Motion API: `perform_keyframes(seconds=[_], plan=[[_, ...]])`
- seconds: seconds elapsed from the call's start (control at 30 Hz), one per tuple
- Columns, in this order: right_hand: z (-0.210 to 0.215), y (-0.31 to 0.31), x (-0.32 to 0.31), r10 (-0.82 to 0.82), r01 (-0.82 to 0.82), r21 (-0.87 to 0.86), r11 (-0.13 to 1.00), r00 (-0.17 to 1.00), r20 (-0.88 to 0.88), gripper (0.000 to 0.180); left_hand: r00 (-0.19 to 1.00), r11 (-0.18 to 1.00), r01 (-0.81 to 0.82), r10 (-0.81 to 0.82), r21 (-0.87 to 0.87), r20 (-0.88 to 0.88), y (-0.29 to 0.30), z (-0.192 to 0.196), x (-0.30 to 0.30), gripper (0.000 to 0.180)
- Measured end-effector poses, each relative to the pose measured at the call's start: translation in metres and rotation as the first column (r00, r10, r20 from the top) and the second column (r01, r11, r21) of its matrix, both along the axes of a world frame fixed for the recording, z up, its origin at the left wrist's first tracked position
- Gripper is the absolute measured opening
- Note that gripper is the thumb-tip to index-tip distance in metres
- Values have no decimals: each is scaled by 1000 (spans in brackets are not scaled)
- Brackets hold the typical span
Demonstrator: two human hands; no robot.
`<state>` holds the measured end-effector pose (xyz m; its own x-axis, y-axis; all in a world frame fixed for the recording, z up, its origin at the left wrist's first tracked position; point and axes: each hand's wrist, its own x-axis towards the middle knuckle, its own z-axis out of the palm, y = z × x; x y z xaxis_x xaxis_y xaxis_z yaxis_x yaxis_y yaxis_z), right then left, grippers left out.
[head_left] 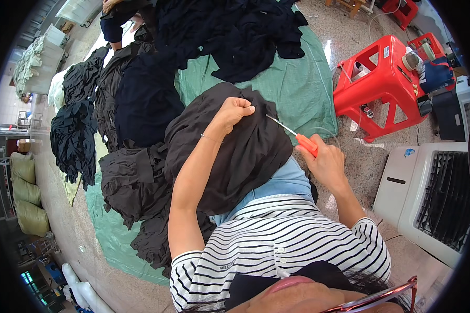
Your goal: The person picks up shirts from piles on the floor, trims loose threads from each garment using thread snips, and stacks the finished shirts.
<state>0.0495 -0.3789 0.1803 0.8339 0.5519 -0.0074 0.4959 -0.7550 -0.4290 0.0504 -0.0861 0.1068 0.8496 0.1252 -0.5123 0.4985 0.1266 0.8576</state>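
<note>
Dark brown-black cloth (209, 156) lies heaped over my lap. Above it my left hand (235, 112) is closed in a pinch, thumb against fingers; whatever it grips, if anything, is too small to make out. My right hand (326, 163) is wrapped round a pair of scissors (305, 143) with orange handles. Their slim metal blades point up and left toward my left hand, over the cloth's right part and apart from that hand.
Dark garment piles (141, 99) cover the green tarp (308, 68) ahead and at left. At right stand a red plastic stool (378, 99) with items on top and a white air cooler (410, 182). Another person's arm (115, 41) shows at the far left, beside the piles.
</note>
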Motion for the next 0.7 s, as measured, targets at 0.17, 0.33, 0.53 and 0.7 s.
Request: perform_keyframes(seconds=[0.17,0.33,0.53,0.7], plan=[[-4,3,0,-54,57,107,993,998,-24,39,997,998,-8,3,65,75,-2,-13,1,11],[-15,-7,14,-201,208,148,967,978,-60,37,924,548,-263,-93,794,371,16,-16,22,43],[-19,-8,15,-244,249,129,960,968,-52,36,996,436,85,-6,896,-92,55,-23,34,43],[-24,-15,21,-338,345,117,931,938,-77,38,910,761,-295,39,578,413,16,-11,25,15]])
